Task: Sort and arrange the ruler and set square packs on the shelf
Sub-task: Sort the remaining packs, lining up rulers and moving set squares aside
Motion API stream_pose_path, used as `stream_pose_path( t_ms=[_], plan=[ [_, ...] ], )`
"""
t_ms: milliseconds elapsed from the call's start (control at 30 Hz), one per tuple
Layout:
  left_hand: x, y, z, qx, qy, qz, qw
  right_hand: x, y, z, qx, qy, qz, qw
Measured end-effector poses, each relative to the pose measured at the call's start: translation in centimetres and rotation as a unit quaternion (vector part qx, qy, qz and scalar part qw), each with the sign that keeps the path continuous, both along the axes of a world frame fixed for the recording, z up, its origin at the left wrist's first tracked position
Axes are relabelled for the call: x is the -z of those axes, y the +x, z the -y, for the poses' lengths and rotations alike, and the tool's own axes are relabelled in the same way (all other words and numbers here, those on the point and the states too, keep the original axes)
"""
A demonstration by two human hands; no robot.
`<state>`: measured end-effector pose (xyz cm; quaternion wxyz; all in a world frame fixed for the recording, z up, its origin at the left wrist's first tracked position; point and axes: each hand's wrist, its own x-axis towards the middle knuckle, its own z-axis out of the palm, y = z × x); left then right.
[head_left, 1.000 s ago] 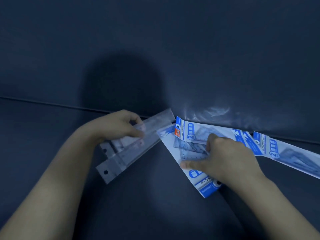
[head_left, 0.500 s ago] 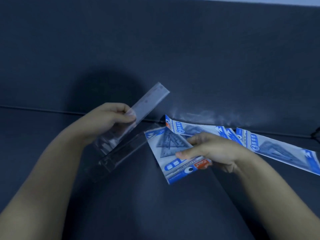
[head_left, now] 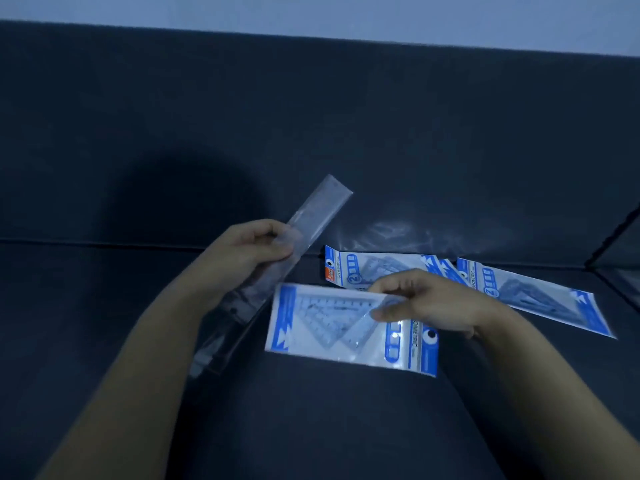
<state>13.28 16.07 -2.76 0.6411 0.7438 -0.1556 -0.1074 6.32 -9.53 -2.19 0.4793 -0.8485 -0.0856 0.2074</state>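
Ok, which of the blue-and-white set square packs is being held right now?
The nearest blue-and-white set square pack, pinched at its top edge by the right hand; the other packs lie flat and untouched behind it.

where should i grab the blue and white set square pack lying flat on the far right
Probably take the far-right blue and white set square pack at its free lower-right end, coming from the right. It lies flat on the dark shelf and its left end crowds a second blue and white pack, so a thumb-over, fingers-under pinch suits.
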Motion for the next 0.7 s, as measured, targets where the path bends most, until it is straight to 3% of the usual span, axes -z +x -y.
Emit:
stream_pose_path(
  t_ms=[100,267,400,500,600,700],
  plan=[
    [-0.4,-0.5,-0.2,0.029,0.069,-0.007,0.997,0.3,-1.1,-0.2,0.087,-0.032,0.046,0.995],
    [-1.0,-1.1,-0.9,0.076,0.154,-0.005,0.985,-0.1,-3.2,-0.3,0.101,-0.133,0.037,0.985],
    [-1.3,-1.7,-2.4,0.121,0.209,0.019,0.970,0.7,-3.6,-0.8,0.132,-0.260,0.067,0.954],
    [-1.5,-2.2,-2.8,0.143,0.243,0.044,0.958,1.5,-4.1,-1.5,0.146,-0.318,0.149,0.925],
    [-1.4,-2.7,-2.4,0.187,0.261,0.064,0.945,1.7,-4.6,-3.2,0.143,-0.200,0.238,0.940],
    [-0.9,-3.1,-1.2,0.203,0.223,0.079,0.950,1.4,-4.6,-4.6,0.104,-0.128,0.243,0.956]
  ],
)
